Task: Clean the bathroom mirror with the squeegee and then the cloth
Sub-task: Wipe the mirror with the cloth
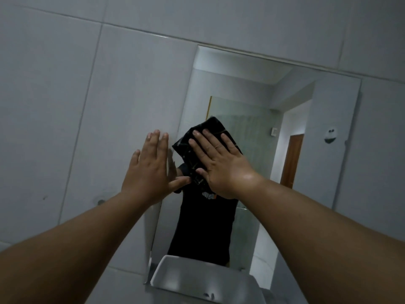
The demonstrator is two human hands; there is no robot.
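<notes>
A: Near first. Two bare forearms reach up from the bottom corners. Sink [175, 275] rim sits low centre, just under the mirror's lower edge.

B: Hands?

A: Left hand [149, 165] is flat, fingers straight and nearly together, thumb out toward the right. It rests at the mirror's left edge, partly on the tiled wall [65, 106]. Holds nothing. Right hand [219, 163] is flat too, fingers spread apart, palm pressing a dark cloth [197, 148] against the mirror [295, 128]. Pressed on it, not clenched.

B: Cloth location?

A: On the glass, left-centre, sticking out above and left of the right palm. No squeegee in view, so likely the cloth stage.

B: Farther?

A: Reflection shows a dark shirt, a doorway, and a white smudge with dark marks upper right on the glass; cannot tell whether it's on the glass or reflected.

B: Risks?

A: Open-palm hold could let the cloth slide out or drop into the sink. Bare left fingers near the glass may leave fresh prints. The far right side may get missed.
</notes>
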